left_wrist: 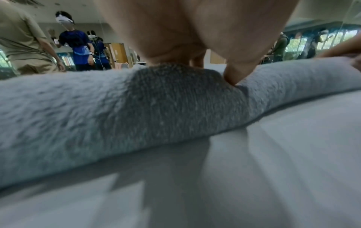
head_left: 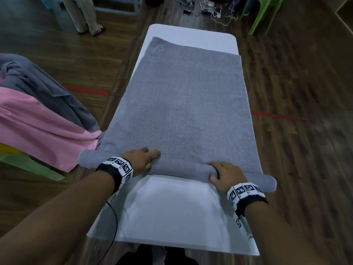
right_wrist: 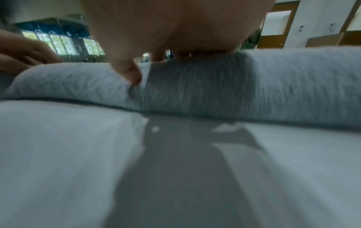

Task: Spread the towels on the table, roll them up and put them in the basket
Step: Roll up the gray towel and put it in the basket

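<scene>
- On the white table, a grey towel is laid out lengthwise, its far end short of the table's far edge, its sides hanging slightly past the long edges.
- At the near end, the towel is wound into a roll lying across the table, both ends jutting beyond the table's sides.
- The left hand is set on the roll left of centre, fingers draped forward over its top onto the flat cloth, thumb pressed into the near side, as seen from the left wrist view.
- The right hand is laid on the roll right of centre, fingers curled over its crest, thumb tucked against the near face.
- Bare table is seen between the roll and the person.
- To the left, a pink towel and a dark grey towel are heaped together, just beside the roll's left end.
- No basket can be made out.
</scene>
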